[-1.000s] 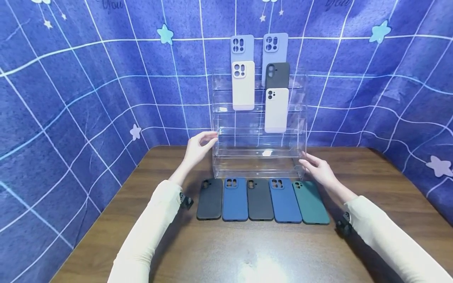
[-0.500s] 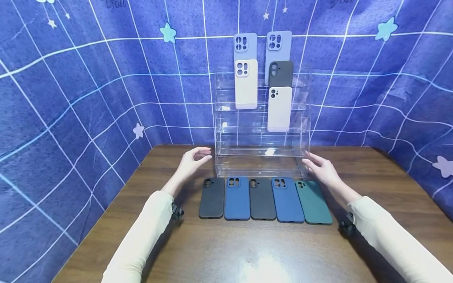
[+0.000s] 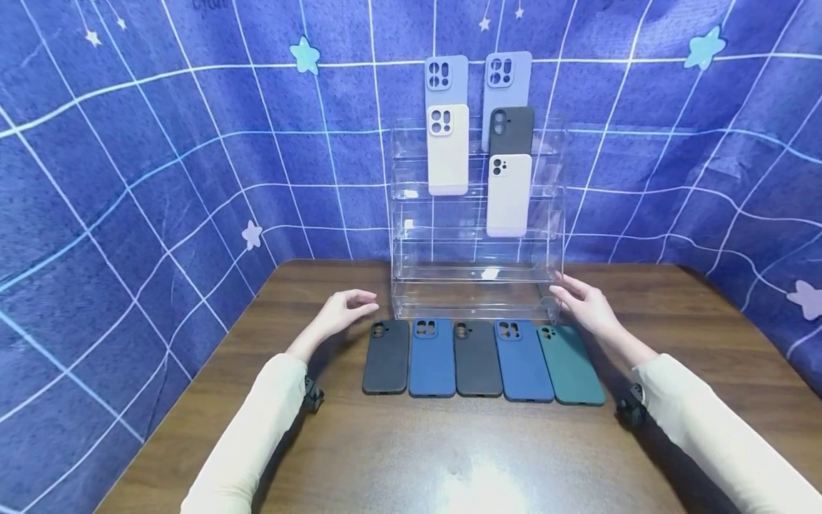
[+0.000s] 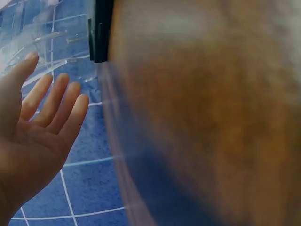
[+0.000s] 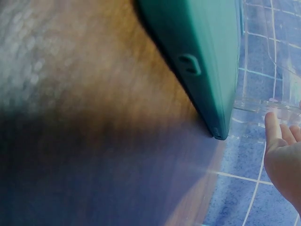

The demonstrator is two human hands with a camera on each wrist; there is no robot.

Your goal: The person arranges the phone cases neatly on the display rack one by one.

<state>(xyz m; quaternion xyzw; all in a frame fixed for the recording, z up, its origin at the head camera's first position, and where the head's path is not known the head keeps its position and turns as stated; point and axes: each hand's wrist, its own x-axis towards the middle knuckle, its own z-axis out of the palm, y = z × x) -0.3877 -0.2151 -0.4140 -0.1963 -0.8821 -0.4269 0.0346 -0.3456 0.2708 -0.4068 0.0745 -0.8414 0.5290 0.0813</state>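
My left hand (image 3: 343,313) hovers over the table, left of the clear stand, near the upper end of a black phone case (image 3: 386,357). It holds nothing; its fingers look loosely extended in the left wrist view. My right hand (image 3: 587,307) is at the lower right side of the clear tiered stand (image 3: 472,312), fingertips at its edge and seemingly touching it. In front of the stand lie a blue phone case (image 3: 432,364), a dark grey phone case (image 3: 477,364), another blue phone case (image 3: 526,368) and a green phone case (image 3: 573,370).
Upright in the stand are two lavender phone cases, one at left (image 3: 452,78) and one at right (image 3: 516,78), a cream case (image 3: 447,160), a dark case (image 3: 514,135) and a white case (image 3: 509,203). A blue patterned cloth (image 3: 193,178) hangs behind the wooden table (image 3: 398,457).
My left hand has left the stand's left side and come down toward the table beside the black phone case. My right hand stays at the stand's right side.
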